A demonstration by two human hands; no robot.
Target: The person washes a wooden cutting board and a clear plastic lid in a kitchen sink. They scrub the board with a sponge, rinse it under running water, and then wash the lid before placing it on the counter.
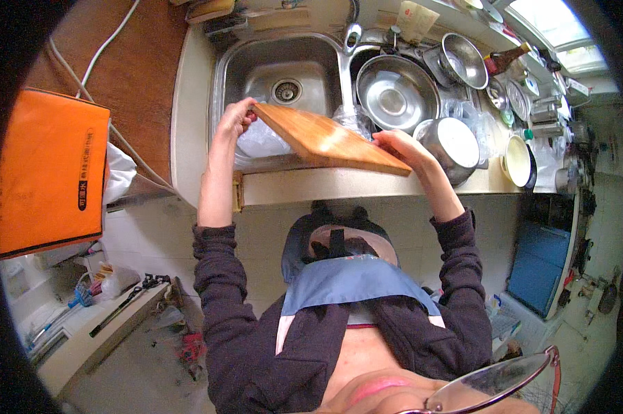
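A wooden cutting board (332,135) is held tilted between my two hands, above the front part of a double stainless steel sink (254,70). My left hand (236,118) grips its far left corner. On the board's right side is my right hand (400,146), with its fingers partly hidden behind the edge. Clear plastic (262,138) lies in the left basin below the board, and more crumpled clear plastic (354,120) shows just behind it. A wide metal basin (397,93) sits over the right basin. Close to my right wrist stands a metal pot (453,150) with a pale interior.
The faucet (353,39) rises between the basins. A metal colander (464,61), a bottle (507,59) and a cream bowl (516,161) stand on the right. An orange bag (55,171) bearing writing is at left, near a white cable (107,49). The counter's front edge (316,185) runs before me.
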